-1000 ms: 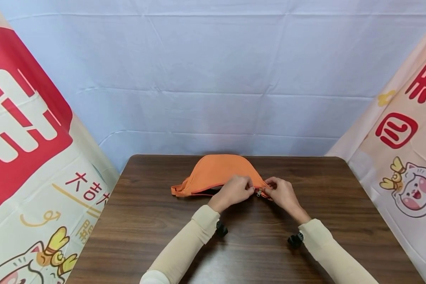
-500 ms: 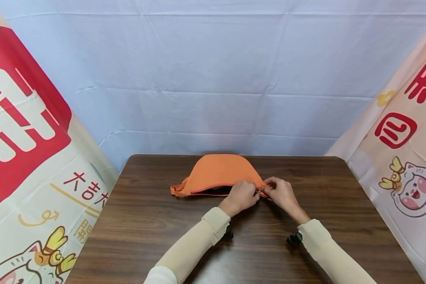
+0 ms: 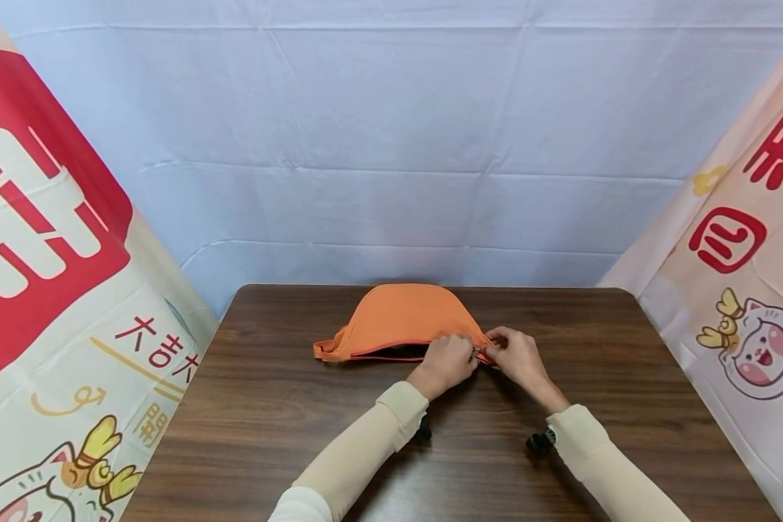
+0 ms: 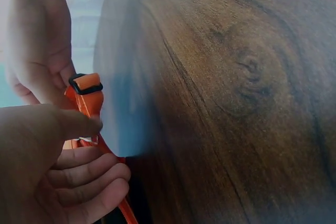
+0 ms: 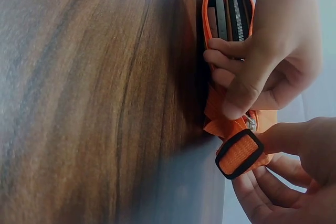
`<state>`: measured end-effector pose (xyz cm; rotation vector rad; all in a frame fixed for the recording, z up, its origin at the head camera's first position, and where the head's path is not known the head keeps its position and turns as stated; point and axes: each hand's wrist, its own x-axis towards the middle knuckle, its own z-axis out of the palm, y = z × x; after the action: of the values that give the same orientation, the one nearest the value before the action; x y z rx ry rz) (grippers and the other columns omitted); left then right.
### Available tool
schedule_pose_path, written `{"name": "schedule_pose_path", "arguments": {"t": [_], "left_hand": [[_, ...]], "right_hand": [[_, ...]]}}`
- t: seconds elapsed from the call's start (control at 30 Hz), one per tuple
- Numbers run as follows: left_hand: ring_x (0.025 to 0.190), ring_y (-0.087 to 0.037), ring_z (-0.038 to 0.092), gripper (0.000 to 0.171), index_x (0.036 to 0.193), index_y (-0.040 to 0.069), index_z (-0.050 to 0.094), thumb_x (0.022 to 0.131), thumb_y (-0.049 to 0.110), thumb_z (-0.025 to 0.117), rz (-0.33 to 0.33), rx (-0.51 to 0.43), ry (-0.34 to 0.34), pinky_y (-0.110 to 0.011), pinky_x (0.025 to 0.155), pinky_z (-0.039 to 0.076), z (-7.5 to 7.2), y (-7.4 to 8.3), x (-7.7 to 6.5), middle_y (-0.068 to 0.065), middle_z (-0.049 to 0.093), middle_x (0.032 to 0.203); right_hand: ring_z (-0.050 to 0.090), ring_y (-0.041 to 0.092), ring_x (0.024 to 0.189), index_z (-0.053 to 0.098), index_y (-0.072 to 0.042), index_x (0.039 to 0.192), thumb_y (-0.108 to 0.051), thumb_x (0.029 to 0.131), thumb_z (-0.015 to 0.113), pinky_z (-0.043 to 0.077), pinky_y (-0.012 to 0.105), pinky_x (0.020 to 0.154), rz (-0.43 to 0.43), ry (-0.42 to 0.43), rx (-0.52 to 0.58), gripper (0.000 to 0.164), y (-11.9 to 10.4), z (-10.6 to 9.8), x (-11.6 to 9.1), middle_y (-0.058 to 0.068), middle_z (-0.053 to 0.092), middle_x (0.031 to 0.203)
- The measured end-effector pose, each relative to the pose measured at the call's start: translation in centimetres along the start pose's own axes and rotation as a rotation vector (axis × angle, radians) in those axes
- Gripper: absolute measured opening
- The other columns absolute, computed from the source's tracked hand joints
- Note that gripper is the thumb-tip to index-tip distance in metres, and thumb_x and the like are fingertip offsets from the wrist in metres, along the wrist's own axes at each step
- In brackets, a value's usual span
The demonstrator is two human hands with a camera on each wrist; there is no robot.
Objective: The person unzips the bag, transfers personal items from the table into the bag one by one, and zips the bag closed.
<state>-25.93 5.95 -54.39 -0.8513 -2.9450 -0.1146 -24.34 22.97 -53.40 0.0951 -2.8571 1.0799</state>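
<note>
An orange waist bag (image 3: pixel 404 312) lies on the wooden table, its front zip gaping along the near edge. My left hand (image 3: pixel 449 359) pinches the zip edge close to its right end, thumb beside the silver zip slider (image 5: pixel 251 123). With thumb and fingers, my right hand (image 3: pixel 515 355) holds the bag's right tip, where a black strap adjuster (image 5: pixel 249 164) sits on the orange webbing. Through the opening in the right wrist view show a zip tape (image 5: pixel 237 14) and a grey flat item (image 5: pixel 221 19) that I cannot identify. Left fingertips partly cover the zip.
The brown table (image 3: pixel 287 428) extends in front of and beside the bag. A pale cloth (image 3: pixel 391 145) hangs behind the table's far edge. Printed banners (image 3: pixel 744 304) stand at both sides. A short strap loop (image 3: pixel 326 349) lies at the bag's left end.
My left hand has moved right along the zip to the slider, exposing more of the dark opening. The right hand stays at the bag's tip.
</note>
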Motion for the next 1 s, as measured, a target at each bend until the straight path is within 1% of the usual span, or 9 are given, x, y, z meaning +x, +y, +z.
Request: {"name": "schedule_pose_path", "arguments": {"t": [0.1, 0.17, 0.27, 0.37, 0.47, 0.6, 0.7, 0.83, 1.0], "left_hand": [[0.062, -0.012, 0.065, 0.024, 0.113, 0.016, 0.073, 0.108, 0.038, 0.063, 0.005, -0.008, -0.008, -0.027, 0.057, 0.055, 0.06, -0.09, 0.03, 0.002, 0.071, 0.085], [0.063, -0.012, 0.065, 0.024, 0.113, 0.016, 0.073, 0.108, 0.037, 0.062, 0.005, -0.015, -0.01, -0.027, 0.057, 0.056, 0.08, -0.15, 0.04, 0.002, 0.072, 0.086], [0.063, -0.011, 0.065, 0.025, 0.115, 0.017, 0.072, 0.11, 0.038, 0.06, 0.005, -0.02, -0.003, -0.027, 0.057, 0.055, 0.13, -0.18, -0.01, 0.001, 0.071, 0.087], [0.061, -0.01, 0.062, 0.026, 0.117, 0.017, 0.07, 0.111, 0.038, 0.056, 0.006, -0.031, -0.001, -0.026, 0.055, 0.053, 0.2, -0.16, -0.06, 0.001, 0.07, 0.087], [0.057, -0.01, 0.058, 0.026, 0.117, 0.017, 0.069, 0.113, 0.037, 0.053, 0.011, -0.057, -0.006, -0.025, 0.053, 0.049, 0.2, -0.19, -0.06, 0.001, 0.067, 0.083], [0.056, -0.009, 0.056, 0.024, 0.115, 0.018, 0.067, 0.113, 0.036, 0.053, 0.004, -0.1, -0.011, -0.025, 0.052, 0.047, 0.13, -0.3, -0.01, 0.002, 0.064, 0.08], [0.058, -0.009, 0.057, 0.022, 0.114, 0.018, 0.067, 0.113, 0.035, 0.053, -0.008, -0.127, -0.022, -0.026, 0.054, 0.049, 0.06, -0.38, 0.0, 0.003, 0.065, 0.08], [0.06, -0.008, 0.059, 0.02, 0.112, 0.018, 0.066, 0.112, 0.033, 0.054, -0.025, -0.167, -0.041, -0.027, 0.057, 0.051, -0.05, -0.45, -0.04, 0.003, 0.065, 0.079], [0.058, -0.007, 0.056, 0.02, 0.11, 0.018, 0.067, 0.112, 0.034, 0.055, -0.046, -0.204, -0.052, -0.025, 0.055, 0.048, -0.1, -0.62, -0.1, 0.004, 0.063, 0.076]], "right_hand": [[0.071, 0.024, 0.083, 0.076, 0.001, 0.115, -0.007, 0.098, 0.073, 0.056, 0.034, 0.068, 0.003, 0.005, 0.001, 0.019, 0.01, 0.03, 0.01, 0.018, 0.077, 0.102], [0.071, 0.023, 0.082, 0.076, 0.001, 0.115, -0.007, 0.098, 0.073, 0.055, 0.032, 0.067, 0.0, 0.007, -0.001, 0.018, 0.03, 0.06, 0.02, 0.017, 0.077, 0.101], [0.072, 0.024, 0.083, 0.076, 0.0, 0.114, -0.008, 0.098, 0.074, 0.056, 0.035, 0.069, -0.008, 0.011, -0.006, 0.018, 0.07, 0.08, 0.02, 0.017, 0.077, 0.102], [0.073, 0.026, 0.087, 0.076, 0.0, 0.115, -0.01, 0.099, 0.075, 0.057, 0.036, 0.071, -0.011, 0.014, -0.006, 0.019, 0.12, 0.11, 0.02, 0.018, 0.078, 0.104], [0.074, 0.028, 0.086, 0.077, 0.0, 0.115, -0.01, 0.098, 0.076, 0.058, 0.037, 0.071, -0.014, 0.019, 0.001, 0.019, 0.15, 0.08, 0.02, 0.018, 0.078, 0.104], [0.074, 0.027, 0.085, 0.078, 0.0, 0.113, -0.01, 0.099, 0.076, 0.058, 0.036, 0.071, -0.015, 0.026, 0.002, 0.018, 0.14, 0.03, 0.01, 0.018, 0.079, 0.103], [0.073, 0.025, 0.084, 0.078, -0.002, 0.113, -0.011, 0.099, 0.075, 0.056, 0.034, 0.07, -0.009, 0.024, -0.001, 0.017, 0.15, 0.01, 0.05, 0.016, 0.079, 0.102], [0.072, 0.022, 0.08, 0.078, -0.001, 0.113, -0.01, 0.1, 0.074, 0.055, 0.032, 0.067, -0.007, 0.016, 0.005, 0.017, 0.2, -0.03, 0.09, 0.017, 0.079, 0.101], [0.071, 0.019, 0.077, 0.078, -0.001, 0.112, -0.009, 0.099, 0.073, 0.055, 0.031, 0.064, -0.01, 0.016, 0.006, 0.016, 0.24, -0.02, 0.08, 0.018, 0.079, 0.099]]}}
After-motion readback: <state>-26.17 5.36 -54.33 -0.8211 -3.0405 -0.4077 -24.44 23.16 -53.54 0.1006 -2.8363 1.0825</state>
